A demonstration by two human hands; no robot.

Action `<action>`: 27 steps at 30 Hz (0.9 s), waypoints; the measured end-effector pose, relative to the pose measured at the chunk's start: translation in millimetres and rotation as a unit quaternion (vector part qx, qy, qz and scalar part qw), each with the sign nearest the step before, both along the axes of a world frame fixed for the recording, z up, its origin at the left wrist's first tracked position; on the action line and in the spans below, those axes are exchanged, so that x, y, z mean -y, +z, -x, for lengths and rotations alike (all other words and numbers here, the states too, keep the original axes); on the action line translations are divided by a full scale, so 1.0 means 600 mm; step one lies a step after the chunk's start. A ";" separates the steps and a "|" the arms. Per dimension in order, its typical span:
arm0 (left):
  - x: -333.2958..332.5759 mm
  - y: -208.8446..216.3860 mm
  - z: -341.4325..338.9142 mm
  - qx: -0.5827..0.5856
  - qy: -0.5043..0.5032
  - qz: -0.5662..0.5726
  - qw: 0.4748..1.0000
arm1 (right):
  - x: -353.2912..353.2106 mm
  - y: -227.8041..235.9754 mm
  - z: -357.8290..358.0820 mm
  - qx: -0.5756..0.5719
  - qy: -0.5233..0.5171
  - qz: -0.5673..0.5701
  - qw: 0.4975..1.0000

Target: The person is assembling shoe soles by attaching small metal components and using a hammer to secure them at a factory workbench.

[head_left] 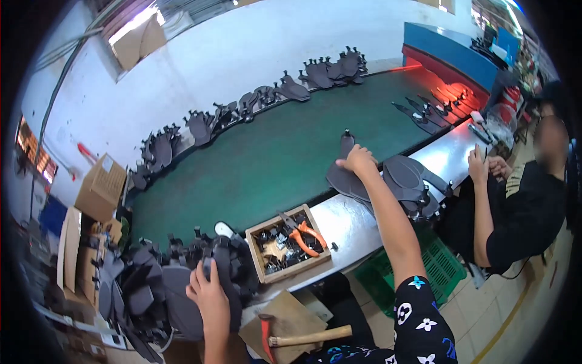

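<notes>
My right hand point(359, 160) reaches far forward and grips a dark sandal sole point(343, 172) lying at the near edge of the green conveyor belt point(273, 158). Beside it on the right lie more dark soles with straps point(407, 182). My left hand point(209, 292) rests low at the left on another dark sole point(223, 267), fingers curled over it, at the edge of a big heap of dark soles point(151, 285).
A wooden box point(287, 244) with small black parts and orange pliers point(303, 238) sits on the metal ledge. A hammer point(303, 337) lies on cardboard below. Rows of soles point(254, 103) line the belt's far side. Another person point(515, 200) sits at right. Cardboard boxes point(100, 188) stand left.
</notes>
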State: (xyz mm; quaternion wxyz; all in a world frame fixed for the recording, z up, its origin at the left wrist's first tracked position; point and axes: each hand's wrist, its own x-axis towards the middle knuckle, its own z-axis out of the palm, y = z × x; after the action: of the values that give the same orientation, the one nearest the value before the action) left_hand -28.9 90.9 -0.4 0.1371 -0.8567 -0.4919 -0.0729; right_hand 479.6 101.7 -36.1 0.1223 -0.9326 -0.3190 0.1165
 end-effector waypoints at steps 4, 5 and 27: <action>0.029 0.024 -0.016 0.023 0.004 -0.018 1.000 | 0.090 0.052 0.001 -0.038 0.068 0.247 0.966; 0.034 0.034 -0.025 0.029 0.020 -0.007 0.999 | 0.106 0.039 -0.016 0.014 0.105 0.200 0.974; 0.204 -0.008 0.102 0.655 -0.047 0.550 0.515 | 0.400 0.042 0.571 0.066 0.419 -0.395 0.815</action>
State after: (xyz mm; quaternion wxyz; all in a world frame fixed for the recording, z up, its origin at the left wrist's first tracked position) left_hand -89.8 -31.5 -5.1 -0.7266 -0.4919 -0.3434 -0.3349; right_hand 136.9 -138.0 -10.8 0.3975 -0.5860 -0.7048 -0.0417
